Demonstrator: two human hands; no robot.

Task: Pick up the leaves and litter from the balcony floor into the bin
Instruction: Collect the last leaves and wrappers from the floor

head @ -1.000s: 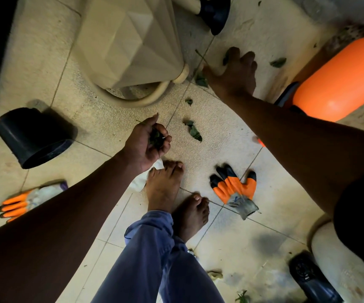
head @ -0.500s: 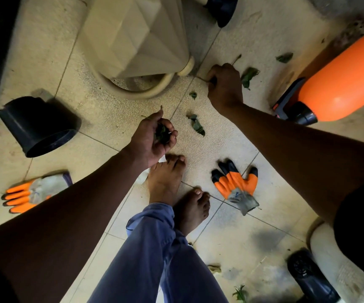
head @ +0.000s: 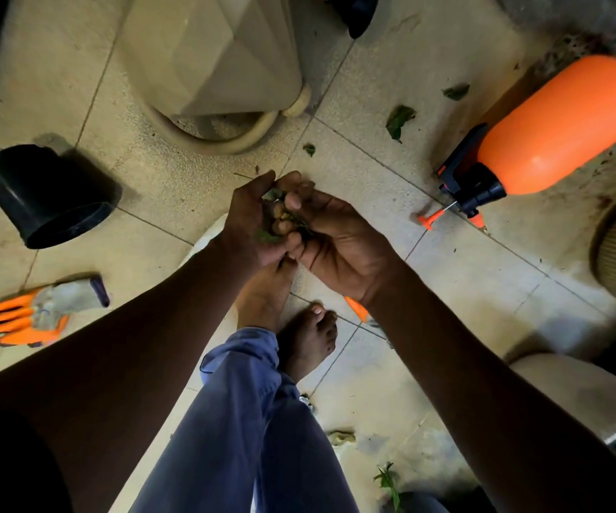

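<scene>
Both hands meet just above the centre of the view, over the tiled balcony floor [head: 391,224]. The left hand [head: 251,224] has its fingers curled, and its grip holds a small bunch of green leaves [head: 267,236]. The right hand [head: 336,242] touches it from the 3 o'clock side; its fingers are bent around the same bunch, so this grip is also closed on the leaves. The bunch is mostly hidden between the two palms.

More leaves lie on the floor. A large leaf [head: 399,120] is at 1 o'clock from the hands, near the orange sprayer bottle [head: 558,131], which lies on its side at 2 o'clock. A small leaf [head: 309,149] is at 12 o'clock, just beside a tile joint. Another leaf [head: 456,91] lies farther away at 1 o'clock. A green sprig [head: 388,479] is at 5 o'clock, low in the view.

A black pot [head: 47,198] lies on its side at 9 o'clock. An orange and grey glove [head: 36,312] lies at 8 o'clock, well apart from the hands. A beige planter [head: 217,61] stands at 11 o'clock. The person's bare feet [head: 310,338] are at 6 o'clock, under the hands.
</scene>
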